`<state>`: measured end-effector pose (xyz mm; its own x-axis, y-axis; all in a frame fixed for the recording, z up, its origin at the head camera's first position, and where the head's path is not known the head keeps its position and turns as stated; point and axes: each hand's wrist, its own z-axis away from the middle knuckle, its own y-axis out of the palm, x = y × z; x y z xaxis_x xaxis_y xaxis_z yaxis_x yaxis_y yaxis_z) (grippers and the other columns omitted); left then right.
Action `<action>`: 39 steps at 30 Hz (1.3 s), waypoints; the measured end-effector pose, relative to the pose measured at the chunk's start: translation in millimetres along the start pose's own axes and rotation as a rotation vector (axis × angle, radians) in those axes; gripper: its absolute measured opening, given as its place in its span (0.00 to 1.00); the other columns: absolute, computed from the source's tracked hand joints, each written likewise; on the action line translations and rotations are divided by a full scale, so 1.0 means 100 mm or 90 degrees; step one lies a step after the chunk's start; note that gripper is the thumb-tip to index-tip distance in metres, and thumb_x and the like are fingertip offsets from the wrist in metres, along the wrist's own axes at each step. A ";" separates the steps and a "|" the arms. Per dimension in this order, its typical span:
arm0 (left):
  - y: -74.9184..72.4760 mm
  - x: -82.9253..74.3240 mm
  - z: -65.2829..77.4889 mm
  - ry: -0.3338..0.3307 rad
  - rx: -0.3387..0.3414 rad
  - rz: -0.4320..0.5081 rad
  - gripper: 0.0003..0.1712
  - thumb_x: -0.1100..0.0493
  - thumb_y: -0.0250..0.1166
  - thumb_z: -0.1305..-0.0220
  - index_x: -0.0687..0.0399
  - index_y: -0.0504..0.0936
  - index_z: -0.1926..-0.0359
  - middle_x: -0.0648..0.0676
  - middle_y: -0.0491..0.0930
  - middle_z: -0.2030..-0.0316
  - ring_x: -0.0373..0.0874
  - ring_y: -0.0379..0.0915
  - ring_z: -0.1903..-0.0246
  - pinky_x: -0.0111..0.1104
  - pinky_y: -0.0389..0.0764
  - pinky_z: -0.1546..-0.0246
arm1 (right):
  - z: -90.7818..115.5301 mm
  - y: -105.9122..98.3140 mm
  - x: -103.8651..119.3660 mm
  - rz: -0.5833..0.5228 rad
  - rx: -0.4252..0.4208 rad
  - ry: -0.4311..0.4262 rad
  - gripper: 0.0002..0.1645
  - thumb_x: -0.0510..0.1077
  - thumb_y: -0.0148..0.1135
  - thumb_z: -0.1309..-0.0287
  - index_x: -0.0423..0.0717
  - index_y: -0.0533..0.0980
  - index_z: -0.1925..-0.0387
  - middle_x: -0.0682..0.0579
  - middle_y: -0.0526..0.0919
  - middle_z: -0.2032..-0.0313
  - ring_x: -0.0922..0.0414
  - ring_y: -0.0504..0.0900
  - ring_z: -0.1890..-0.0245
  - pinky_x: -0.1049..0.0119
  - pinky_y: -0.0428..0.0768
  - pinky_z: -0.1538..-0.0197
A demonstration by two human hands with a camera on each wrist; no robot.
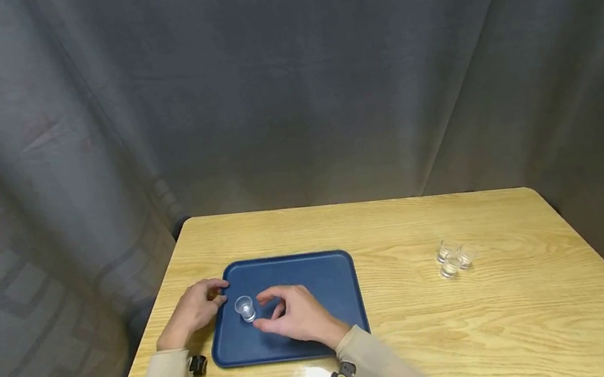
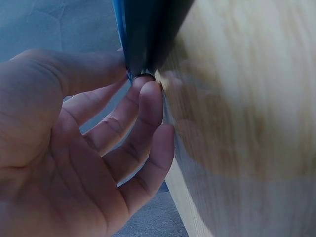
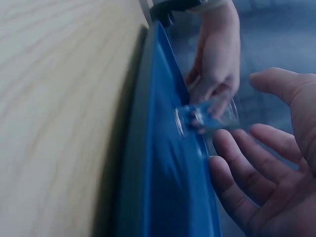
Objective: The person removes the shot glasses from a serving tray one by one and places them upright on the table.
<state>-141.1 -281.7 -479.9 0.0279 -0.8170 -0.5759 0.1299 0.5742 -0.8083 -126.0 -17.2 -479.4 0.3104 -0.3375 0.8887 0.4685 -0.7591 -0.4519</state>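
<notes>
A small clear shot glass point(image 1: 245, 309) stands upright on the left part of a blue tray point(image 1: 313, 270). My left hand point(image 1: 195, 306) holds the tray's left rim; in the left wrist view its thumb point(image 2: 94, 71) lies on one side of the rim and curled fingers point(image 2: 150, 101) on the other. Just right of the glass, my right hand point(image 1: 299, 314) hovers over the tray with thumb and fingers spread apart. The right wrist view shows the glass point(image 3: 205, 117) beyond the fingertips, with a gap between, and nothing in the right hand's grasp.
Three more clear shot glasses point(image 1: 454, 259) stand close together on the right side of the wooden table point(image 1: 412, 314). A grey curtain point(image 1: 288, 87) hangs behind the table and along its sides.
</notes>
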 end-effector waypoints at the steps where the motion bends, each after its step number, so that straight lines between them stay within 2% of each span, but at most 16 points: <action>1: 0.00 0.00 0.00 0.000 0.000 -0.001 0.18 0.64 0.66 0.27 0.61 0.86 0.39 0.66 0.85 0.45 0.59 0.82 0.47 0.57 0.81 0.43 | -0.02 0.04 0.01 0.000 0.004 -0.001 0.28 0.52 0.79 0.40 0.47 0.85 0.41 0.48 0.91 0.51 0.71 0.83 0.74 0.73 0.81 0.72; 7: -0.01 0.00 0.01 0.006 0.000 -0.001 0.18 0.64 0.67 0.28 0.61 0.86 0.39 0.66 0.85 0.46 0.58 0.82 0.48 0.56 0.81 0.45 | -0.09 0.19 0.07 0.031 -0.011 -0.007 0.29 0.53 0.80 0.41 0.49 0.85 0.41 0.47 0.91 0.56 0.74 0.80 0.75 0.75 0.79 0.72; 12: -0.01 -0.01 0.01 0.003 0.000 -0.005 0.18 0.64 0.67 0.28 0.61 0.86 0.39 0.66 0.85 0.45 0.59 0.82 0.48 0.57 0.81 0.44 | -0.13 0.24 0.06 0.069 -0.046 -0.008 0.27 0.54 0.80 0.42 0.51 0.84 0.43 0.49 0.90 0.50 0.74 0.81 0.72 0.77 0.79 0.69; 18: -0.01 0.00 0.00 -0.006 0.002 -0.008 0.19 0.64 0.66 0.27 0.61 0.85 0.39 0.67 0.84 0.44 0.59 0.81 0.47 0.57 0.81 0.43 | -0.18 0.27 0.04 0.101 -0.053 -0.010 0.28 0.56 0.79 0.41 0.52 0.84 0.42 0.52 0.90 0.48 0.78 0.79 0.72 0.78 0.78 0.67; 27: 0.01 0.00 -0.01 0.008 -0.005 -0.006 0.18 0.65 0.66 0.29 0.62 0.86 0.40 0.66 0.85 0.47 0.57 0.82 0.50 0.56 0.81 0.45 | -0.24 0.33 0.01 0.096 -0.062 -0.008 0.26 0.57 0.79 0.41 0.53 0.85 0.44 0.55 0.90 0.49 0.78 0.79 0.73 0.78 0.78 0.68; 39: 0.01 -0.02 0.00 0.006 -0.003 -0.007 0.18 0.65 0.66 0.28 0.63 0.85 0.40 0.68 0.84 0.45 0.59 0.82 0.48 0.57 0.81 0.44 | -0.27 0.39 -0.07 0.080 -0.084 -0.033 0.22 0.56 0.78 0.39 0.53 0.86 0.47 0.56 0.91 0.53 0.79 0.78 0.74 0.79 0.77 0.70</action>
<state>-141.2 -280.0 -479.6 0.0165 -0.8228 -0.5681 0.1248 0.5655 -0.8153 -132.3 -59.7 -501.4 0.4030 -0.4073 0.8196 0.3128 -0.7803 -0.5415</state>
